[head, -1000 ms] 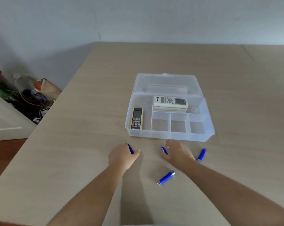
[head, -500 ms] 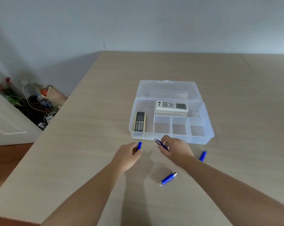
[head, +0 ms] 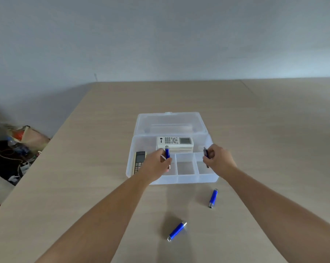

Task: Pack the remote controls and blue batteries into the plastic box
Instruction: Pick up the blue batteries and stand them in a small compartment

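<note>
The clear plastic box (head: 187, 179) stands open in the middle of the table, lid folded back. A white remote (head: 174, 141) lies across its rear compartment and a dark remote (head: 139, 161) lies in the left one. My left hand (head: 154, 166) holds a blue battery (head: 167, 152) upright over the leftmost small front compartment. My right hand (head: 218, 161) grips another blue battery (head: 205, 153) over the rightmost small compartment. Two more blue batteries lie on the table in front of the box, one on the right (head: 213, 198) and one nearer me (head: 177, 230).
The wooden table (head: 84, 186) reaches to a grey wall behind. Its left edge runs diagonally; beyond it, clutter of bags and cables (head: 14, 147) sits on the floor.
Both hands have lifted from the table in front of the box and moved forward over its front compartments, each carrying a battery. The camera has tilted upward.
</note>
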